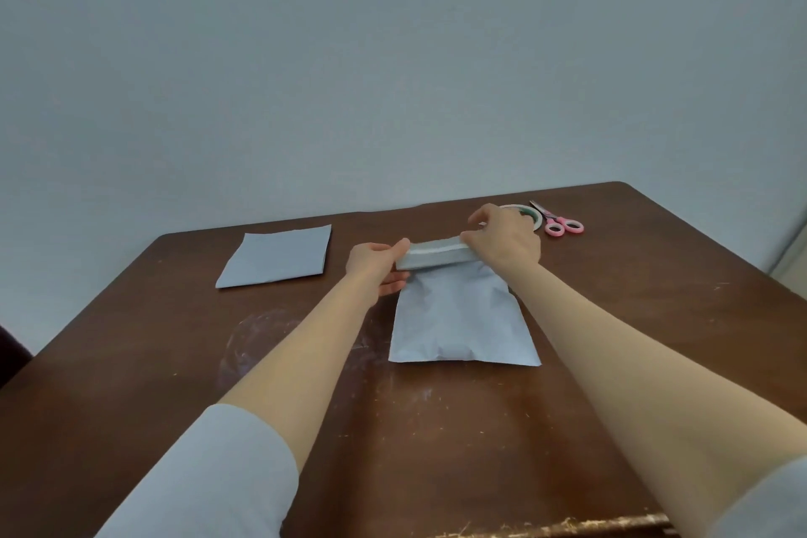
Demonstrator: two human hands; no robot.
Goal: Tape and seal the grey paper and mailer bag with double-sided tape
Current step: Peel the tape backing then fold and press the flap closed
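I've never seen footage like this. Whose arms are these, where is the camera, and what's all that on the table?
No machine here: these are a person's bare arms, filmed by one head-worn camera looking forward and down. On the brown table lies a grey mailer bag. The left hand and right hand each pinch an end of its folded top flap. To the left lies grey paper; a tape roll and pink-handled scissors lie beyond the right hand.
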